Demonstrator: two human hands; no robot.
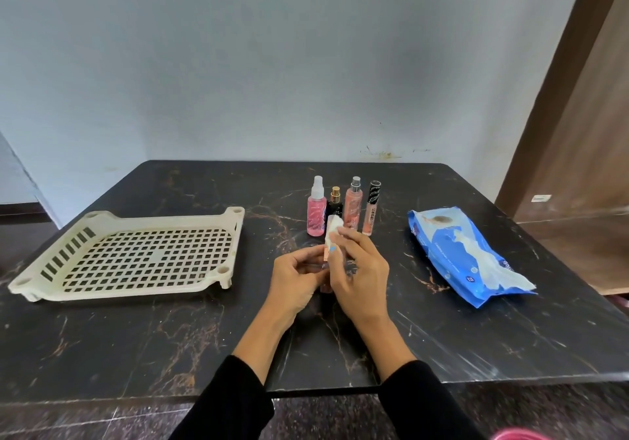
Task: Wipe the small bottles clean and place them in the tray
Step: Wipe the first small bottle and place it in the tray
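Observation:
My left hand (296,279) holds a small pinkish bottle (326,285) above the table centre, mostly hidden between my palms. My right hand (360,269) presses a white wipe (333,232) against its upper part. Behind my hands several small bottles stand upright in a row: a pink spray bottle (316,213) with a white cap, a dark bottle (335,203) with a gold top, a peach spray bottle (353,206) with a silver top, and a slim tube (371,211) with a black cap. The cream perforated tray (218,271) lies at the left with nothing in it.
A blue pack of wet wipes (456,252) lies at the right with one wipe sticking out of its opening. The black marble table (136,337) ends close to my sleeves. A wall is behind, and a wooden door (578,133) at the far right.

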